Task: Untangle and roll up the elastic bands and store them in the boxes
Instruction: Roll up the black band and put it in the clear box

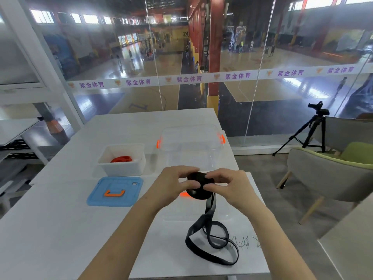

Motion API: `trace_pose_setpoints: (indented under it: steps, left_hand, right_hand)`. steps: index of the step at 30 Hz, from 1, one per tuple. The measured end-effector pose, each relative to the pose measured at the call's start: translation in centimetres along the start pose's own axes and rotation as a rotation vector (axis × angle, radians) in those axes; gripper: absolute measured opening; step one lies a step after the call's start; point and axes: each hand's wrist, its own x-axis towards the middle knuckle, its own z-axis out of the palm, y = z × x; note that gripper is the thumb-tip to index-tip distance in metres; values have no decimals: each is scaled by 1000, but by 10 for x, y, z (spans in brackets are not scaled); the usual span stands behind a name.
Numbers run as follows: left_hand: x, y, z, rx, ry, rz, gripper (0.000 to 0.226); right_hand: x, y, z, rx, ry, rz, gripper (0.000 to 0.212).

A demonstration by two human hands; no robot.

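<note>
A black elastic band (201, 188) is partly wound into a thick roll held above the table. My left hand (173, 184) grips the roll's left side, and my right hand (228, 184) pinches its right side. The band's loose end (212, 241) hangs down and lies in loops on the white table (60, 229). A red rolled band (121, 159) sits in the small white box (121, 166) to the left. A large clear box (191, 146) with orange clips stands behind my hands.
A blue lid (115, 191) with an orange handle lies flat in front of the white box. A clear lid with an orange handle (184, 194) lies under my hands. To the right of the table stand a green-cushioned chair (327, 174) and a tripod (310, 130). A glass wall rises behind the table.
</note>
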Motion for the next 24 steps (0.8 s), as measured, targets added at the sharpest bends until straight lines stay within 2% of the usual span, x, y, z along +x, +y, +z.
trace_pose_setpoints:
  steps: [2,5,9,12,14,16,20,21,24]
  left_hand:
    - [0,4,0,55,-60,56,17]
    - [0,7,1,23,-22,94,14]
    - [-2,6,6,-259,95,50,19]
    - [-4,2,8,-390,96,14,23]
    - [-4,-3,7,-322,59,-6,23]
    - [-1,-11,4,-139,44,-5,25]
    - [0,-8,-1,82,0,3,49]
    - [1,-5,0,126,-30,26,47]
    - [3,0,5,251,-55,106,19]
  right_hand:
    - [0,1,2,12,-1,-12,27]
    - [-1,5,3,144,14,33,30]
    - [-2,10,4,217,-30,78,40]
    - [-1,8,1,207,15,102,42]
    - [-1,7,-4,154,15,103,38]
    - [-1,7,-9,105,-13,107,30]
    - [-1,2,-17,-38,-95,76,25]
    - [-1,0,-17,-66,-117,61,23]
    - [0,-5,-15,-111,-136,16,19]
